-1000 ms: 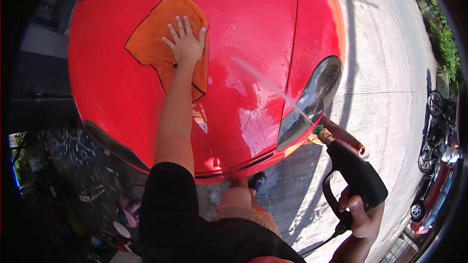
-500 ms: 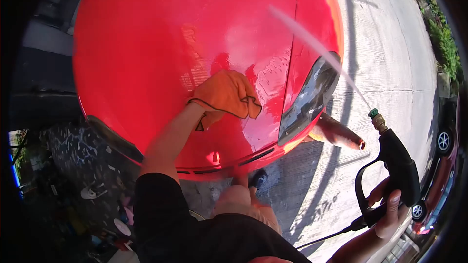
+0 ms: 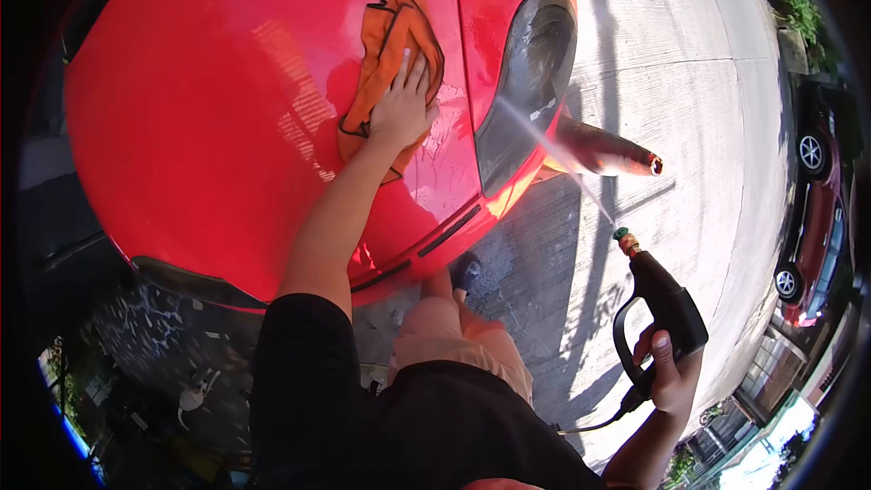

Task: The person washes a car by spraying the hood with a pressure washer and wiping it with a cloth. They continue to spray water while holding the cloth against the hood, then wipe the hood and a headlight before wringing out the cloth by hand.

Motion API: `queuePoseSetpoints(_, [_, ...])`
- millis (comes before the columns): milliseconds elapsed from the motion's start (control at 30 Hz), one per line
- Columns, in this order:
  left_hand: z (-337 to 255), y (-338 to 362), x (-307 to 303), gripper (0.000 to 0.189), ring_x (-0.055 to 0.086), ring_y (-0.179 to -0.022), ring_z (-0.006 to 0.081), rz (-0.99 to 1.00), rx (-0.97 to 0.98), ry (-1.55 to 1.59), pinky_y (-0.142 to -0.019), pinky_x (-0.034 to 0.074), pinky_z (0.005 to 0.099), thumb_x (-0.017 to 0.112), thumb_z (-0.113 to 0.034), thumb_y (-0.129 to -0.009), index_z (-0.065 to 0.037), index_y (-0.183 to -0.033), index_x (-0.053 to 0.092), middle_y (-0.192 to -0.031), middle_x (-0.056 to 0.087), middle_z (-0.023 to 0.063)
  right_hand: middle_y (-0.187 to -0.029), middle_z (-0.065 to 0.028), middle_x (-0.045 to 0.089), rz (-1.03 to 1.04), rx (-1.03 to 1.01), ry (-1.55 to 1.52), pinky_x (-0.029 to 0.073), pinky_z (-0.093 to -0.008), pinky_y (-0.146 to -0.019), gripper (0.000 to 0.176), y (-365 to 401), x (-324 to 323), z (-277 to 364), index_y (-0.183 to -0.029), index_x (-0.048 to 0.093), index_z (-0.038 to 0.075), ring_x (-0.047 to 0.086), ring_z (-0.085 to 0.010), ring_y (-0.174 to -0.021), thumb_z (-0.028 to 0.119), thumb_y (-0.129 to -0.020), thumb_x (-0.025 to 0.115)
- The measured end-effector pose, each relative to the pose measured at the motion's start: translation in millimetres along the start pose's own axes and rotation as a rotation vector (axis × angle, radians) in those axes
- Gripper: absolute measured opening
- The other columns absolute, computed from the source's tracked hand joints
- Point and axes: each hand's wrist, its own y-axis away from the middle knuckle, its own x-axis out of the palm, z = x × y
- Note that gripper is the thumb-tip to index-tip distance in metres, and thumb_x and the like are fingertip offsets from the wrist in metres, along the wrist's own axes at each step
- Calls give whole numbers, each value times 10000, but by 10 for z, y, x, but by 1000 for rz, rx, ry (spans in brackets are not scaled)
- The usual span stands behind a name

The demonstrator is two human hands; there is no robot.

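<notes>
My left hand presses an orange cloth with dark edging against the wet hood of a red car. Its fingers stretch over the bunched cloth, and part of the palm side is hidden. At the lower right my right hand is wrapped around the grip of a black pressure washer gun. A thin jet of water leaves the gun's green-tipped brass nozzle and points toward the headlight. From the grip's base a dark hose runs left.
Just past the bumper, a tapered reddish-brown object with a hollow end sticks out. Pale concrete runs along the right, where a dark red car is parked. Blurred clutter lies on the shaded ground at the left.
My left hand has slid the cloth up the hood, and its fingers now show on top. The gun has shifted left and lower in view; its jet now points at the headlight instead of across the hood.
</notes>
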Motion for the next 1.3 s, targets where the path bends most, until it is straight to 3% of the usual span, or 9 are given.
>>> queuePoseSetpoints(233, [-937, 1578, 962, 785, 164, -1656, 234, 179, 549, 194, -1342, 163, 428, 595, -460, -1016, -107, -1676, 359, -1810, 144, 38, -1337, -176, 693, -77, 26, -70, 459, -272, -585, 738, 640, 2, -524, -1504, 543, -69, 579, -102, -638, 513, -1059, 622])
queuePoseSetpoints(367, [-638, 2344, 830, 703, 422, -1546, 264, 616, 508, 513, -1248, 380, 426, 578, -371, -1023, -102, -1648, 399, -1718, 388, 81, -1233, -155, 721, -85, -14, -162, 463, -272, -592, 690, 1096, 105, -726, -1486, 563, -68, 586, -105, -649, 465, -1056, 649])
queuePoseSetpoints(633, [193, 4236, 121, 387, 665, -1206, 373, -270, -461, 1090, -971, 539, 460, 544, -241, -1037, 22, -1310, 622, -1350, 670, 201, -679, 4, 635, 130, 34, -272, 468, -307, -581, 340, 2383, 813, -1532, -999, 703, 7, 595, -94, -631, 342, -1006, 767])
queuePoseSetpoints(733, [355, 5151, -379, 427, 664, -1184, 353, -594, -904, 1343, -989, 534, 471, 500, -261, -1076, 26, -1377, 596, -1349, 654, 196, -681, 5, 600, 58, -48, -240, 449, -277, -529, 462, 2706, 919, -1853, -1313, 667, -17, 582, -95, -579, 358, -1048, 716])
queuePoseSetpoints(800, [245, 6082, -939, 472, 655, -1203, 349, -747, -1176, 1384, -1023, 529, 461, 472, -262, -1090, 2, -1472, 560, -1389, 623, 189, -643, 5, 578, -15, -172, -260, 428, -274, -501, 415, 2876, 973, -1865, -1269, 677, -19, 567, -96, -555, 347, -1074, 674])
queuePoseSetpoints(900, [376, 7319, -434, 480, 658, -1225, 357, -756, -1273, 1417, -1018, 546, 464, 460, -267, -1096, 0, -1486, 543, -1389, 618, 168, -657, -10, 616, 165, -165, -158, 413, -303, -507, 405, 3116, 1300, -1654, -848, 637, 25, 560, -103, -539, 364, -1070, 665])
queuePoseSetpoints(967, [241, 8067, -205, 466, 651, -1243, 351, -706, -1516, 1435, -1026, 547, 466, 466, -255, -1087, -24, -1482, 551, -1370, 623, 162, -632, -113, 634, 271, -243, 34, 491, -400, -570, 441, 3314, 1725, -1615, -1161, 715, -48, 653, -216, -579, 369, -1018, 728])
queuePoseSetpoints(1067, [-151, 8853, -353, 446, 656, -1201, 322, -527, -1768, 1509, -989, 560, 465, 513, -221, -1036, -87, -1458, 563, -1356, 599, 144, -686, -250, 681, 347, -387, 148, 550, -486, -675, 487, 3563, 2254, -1278, -1180, 690, -71, 734, -437, -690, 365, -976, 765])
queuePoseSetpoints(1300, [-712, 10844, 851, 365, 687, -1077, 326, -220, -2041, 1411, -918, 593, 498, 489, -233, -1026, -100, -1334, 634, -1297, 638, 152, -629, -229, 650, 248, -496, 403, 529, -492, -632, 492, 3410, 2569, -517, -1010, 670, -83, 715, -425, -635, 404, -1000, 737])
